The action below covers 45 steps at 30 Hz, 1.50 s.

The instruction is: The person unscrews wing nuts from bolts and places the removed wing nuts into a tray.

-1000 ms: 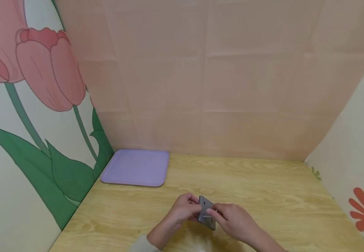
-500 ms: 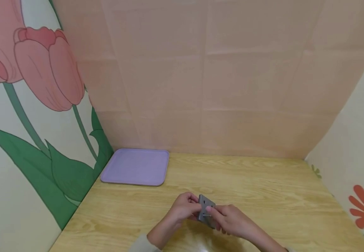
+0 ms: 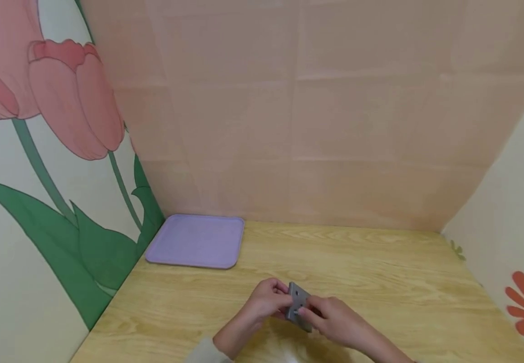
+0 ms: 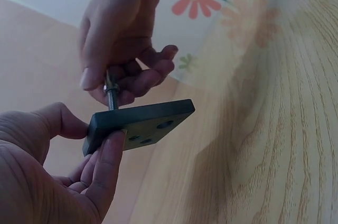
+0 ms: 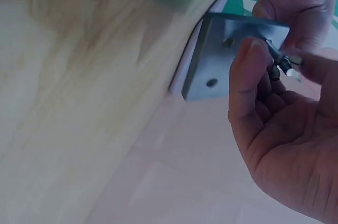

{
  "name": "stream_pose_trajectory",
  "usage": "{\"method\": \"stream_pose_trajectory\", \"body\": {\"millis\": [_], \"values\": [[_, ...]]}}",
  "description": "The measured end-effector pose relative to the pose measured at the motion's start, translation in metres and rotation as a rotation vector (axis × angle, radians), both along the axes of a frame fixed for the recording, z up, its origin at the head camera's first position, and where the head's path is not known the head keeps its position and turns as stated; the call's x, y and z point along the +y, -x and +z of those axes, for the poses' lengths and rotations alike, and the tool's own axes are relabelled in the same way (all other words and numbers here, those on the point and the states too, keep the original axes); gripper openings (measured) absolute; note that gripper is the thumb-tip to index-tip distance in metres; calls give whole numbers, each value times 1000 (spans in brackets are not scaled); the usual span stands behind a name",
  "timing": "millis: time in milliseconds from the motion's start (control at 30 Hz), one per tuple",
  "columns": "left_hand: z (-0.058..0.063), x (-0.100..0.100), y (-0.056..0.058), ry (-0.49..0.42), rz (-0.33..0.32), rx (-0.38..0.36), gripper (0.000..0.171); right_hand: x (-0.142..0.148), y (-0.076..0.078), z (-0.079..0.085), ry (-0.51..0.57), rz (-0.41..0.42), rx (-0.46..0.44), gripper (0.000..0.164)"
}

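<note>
My left hand (image 3: 264, 301) pinches one edge of a grey metal plate (image 3: 299, 297), thumb on one face and fingers on the other. The plate is held tilted above the table and has several round holes (image 4: 165, 124). A threaded bolt (image 4: 112, 100) sticks out of one face. On the bolt, near its free end, sits a small nut (image 5: 296, 60) that looks like a wing nut. My right hand (image 3: 336, 320) has its thumb and fingertips around this nut; the fingers partly hide it.
A lilac tray (image 3: 195, 242) lies at the back left of the wooden table (image 3: 370, 267). Behind stands a pinkish backdrop (image 3: 289, 126). Flower-printed panels rise at the left (image 3: 48, 201) and right (image 3: 507, 212).
The right hand's thumb and fingers have shifted around the bolt's end, with the thumb now lower. Left hand and plate stay nearly in place.
</note>
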<state>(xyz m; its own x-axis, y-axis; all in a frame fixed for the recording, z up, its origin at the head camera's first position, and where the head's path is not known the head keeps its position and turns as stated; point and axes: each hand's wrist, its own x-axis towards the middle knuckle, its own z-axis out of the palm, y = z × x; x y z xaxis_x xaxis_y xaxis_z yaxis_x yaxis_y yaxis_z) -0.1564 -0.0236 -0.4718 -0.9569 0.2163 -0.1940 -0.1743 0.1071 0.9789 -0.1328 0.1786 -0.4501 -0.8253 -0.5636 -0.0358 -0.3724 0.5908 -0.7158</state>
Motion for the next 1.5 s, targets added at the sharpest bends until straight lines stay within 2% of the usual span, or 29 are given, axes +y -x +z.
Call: {"method": "stream_pose_trajectory", "body": {"millis": [167, 300, 367, 433, 500, 567, 700, 833, 933, 1000, 1100, 1333, 1433, 1500], "values": [[1, 5, 1, -20, -11, 14, 22, 5, 0, 2, -130, 48, 232, 19], [0, 5, 2, -25, 1, 5, 21, 4, 0, -1, -226, 100, 522, 16], [0, 5, 3, -19, 2, -5, 21, 4, 1, -2, -249, 112, 635, 19], [-1, 6, 4, -13, 6, -10, 20, 4, 1, -2, -253, 117, 694, 22], [-1, 6, 5, -14, 11, -12, 20, 5, 2, -2, -255, 117, 695, 23], [-2, 5, 4, -19, 17, -9, 20, 4, 2, -2, -235, 113, 665, 21], [-3, 4, 4, -4, 24, -14, 22, 3, 3, 0, -142, 59, 442, 19], [2, 0, 6, 5, 36, -6, 24, 2, 11, 7, -5, -40, 79, 43], [3, -1, 5, -3, 35, -2, 24, 3, 14, 8, 69, -92, -156, 58], [2, -2, 4, 2, 29, -10, 23, 3, 14, 6, 97, -107, -261, 61], [2, -2, 4, 20, 19, -22, 24, 4, 13, 4, 106, -106, -316, 58], [3, -3, 6, 25, 24, -12, 23, 1, 13, 2, 104, -98, -315, 47], [1, -3, 6, 10, 22, -4, 22, 0, 14, 0, 84, -93, -284, 43], [0, -3, 6, -5, 20, 0, 22, 0, 14, -1, 64, -69, -220, 37]]}}
